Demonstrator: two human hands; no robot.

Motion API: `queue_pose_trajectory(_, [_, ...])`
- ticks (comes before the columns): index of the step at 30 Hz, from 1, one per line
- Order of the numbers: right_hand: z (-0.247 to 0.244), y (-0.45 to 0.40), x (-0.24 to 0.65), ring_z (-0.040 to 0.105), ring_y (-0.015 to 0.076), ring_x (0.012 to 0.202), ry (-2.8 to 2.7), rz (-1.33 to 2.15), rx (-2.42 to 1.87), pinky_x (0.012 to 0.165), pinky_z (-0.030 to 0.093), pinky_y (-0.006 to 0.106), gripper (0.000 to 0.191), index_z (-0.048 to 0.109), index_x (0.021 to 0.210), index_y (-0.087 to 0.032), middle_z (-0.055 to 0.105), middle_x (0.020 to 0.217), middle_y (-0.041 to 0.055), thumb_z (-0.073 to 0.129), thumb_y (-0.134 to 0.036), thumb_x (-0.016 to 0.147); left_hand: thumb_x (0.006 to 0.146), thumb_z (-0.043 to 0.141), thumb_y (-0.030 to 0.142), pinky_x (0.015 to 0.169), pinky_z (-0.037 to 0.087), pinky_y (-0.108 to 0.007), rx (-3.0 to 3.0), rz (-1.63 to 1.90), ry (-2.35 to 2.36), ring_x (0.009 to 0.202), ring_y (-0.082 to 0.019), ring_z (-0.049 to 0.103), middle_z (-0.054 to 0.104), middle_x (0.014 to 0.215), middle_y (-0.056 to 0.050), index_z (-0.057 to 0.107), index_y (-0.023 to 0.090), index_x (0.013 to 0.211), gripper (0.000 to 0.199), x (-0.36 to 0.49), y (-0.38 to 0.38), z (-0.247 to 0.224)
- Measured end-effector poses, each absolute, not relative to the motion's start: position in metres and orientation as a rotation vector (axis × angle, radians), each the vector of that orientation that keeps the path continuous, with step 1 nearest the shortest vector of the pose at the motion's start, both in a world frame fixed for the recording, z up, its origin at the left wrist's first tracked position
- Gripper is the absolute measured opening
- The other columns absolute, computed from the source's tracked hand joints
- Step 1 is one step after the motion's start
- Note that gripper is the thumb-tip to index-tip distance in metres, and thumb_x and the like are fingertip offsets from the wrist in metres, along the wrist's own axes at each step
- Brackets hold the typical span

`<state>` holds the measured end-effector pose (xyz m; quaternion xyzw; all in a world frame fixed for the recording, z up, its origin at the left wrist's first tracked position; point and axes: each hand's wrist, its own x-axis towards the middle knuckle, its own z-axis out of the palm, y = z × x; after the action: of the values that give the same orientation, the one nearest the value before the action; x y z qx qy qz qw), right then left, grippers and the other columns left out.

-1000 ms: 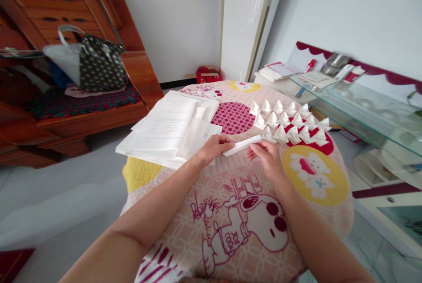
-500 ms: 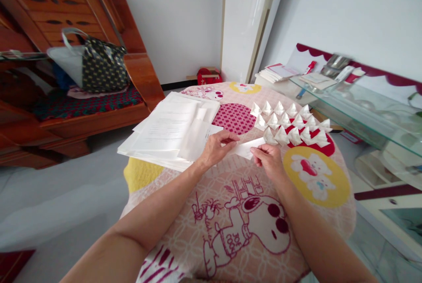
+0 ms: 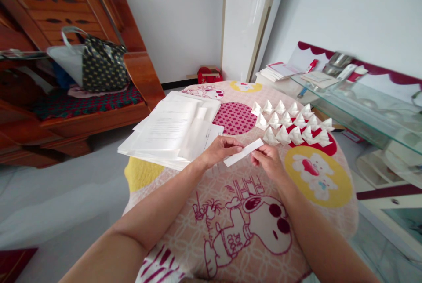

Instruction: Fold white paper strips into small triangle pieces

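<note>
A narrow folded strip of white paper is held above the tablecloth, slanting up to the right. My left hand pinches it from the left, thumb and fingers closed on its far edge. At its right end my right hand grips it, with the fingertips partly hidden. Just beyond my right hand stand several small folded paper boats, set out in three rows. To the left of my left hand lies a stack of printed paper sheets.
A patterned pink tablecloth covers the round table. A glass shelf with metal bowls stands close on the right. On the left is a wooden bench carrying a dark patterned bag.
The paper has turned from a wider flat piece between my hands into a narrow strip tilted upward. My left hand has shifted slightly along it; the boats and stack stay put.
</note>
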<state>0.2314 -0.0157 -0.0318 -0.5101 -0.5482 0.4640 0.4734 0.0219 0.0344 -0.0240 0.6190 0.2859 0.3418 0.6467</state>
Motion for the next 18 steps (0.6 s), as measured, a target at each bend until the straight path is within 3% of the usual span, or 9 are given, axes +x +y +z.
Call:
queue_pose_trajectory(5, [-0.0351,-0.0147,0.2319,0.054,0.0115,0.047,-1.298,1.173,-1.244,0.046,0.041,0.024,0.024,0.066,0.062,-0.018,0.066,0.058,0.0025,0.072,-0.038,0.074,0.076,0.085,0.041,0.068,0.047,-0.024,1.305,0.735,0.581,0.072,-0.012,0.064,0.077,0.085,-0.004,0.082,0.017,0.094,0.03,0.0218,0.0327,-0.0209])
queue_pose_trajectory(12, [-0.0322,-0.0173,0.2308,0.058,0.0129,0.049,-1.274,1.201,-1.25,0.046,0.043,0.024,0.027,0.07,0.069,-0.018,0.069,0.061,0.0041,0.075,-0.044,0.074,0.077,0.084,0.037,0.079,0.052,-0.029,1.308,0.663,0.555,0.083,-0.016,0.071,0.08,0.093,-0.008,0.08,0.016,0.101,0.032,0.0204,0.0319,-0.0206])
queue_pose_trajectory(18, [-0.0299,-0.017,0.2299,0.057,0.0127,0.048,-1.266,1.221,-1.245,0.045,0.041,0.024,0.027,0.07,0.07,-0.017,0.069,0.061,0.0042,0.075,-0.044,0.074,0.078,0.083,0.035,0.073,0.052,-0.027,1.336,0.659,0.551,0.077,-0.015,0.07,0.079,0.091,-0.008,0.079,0.014,0.098,0.029,0.0211,0.033,-0.024])
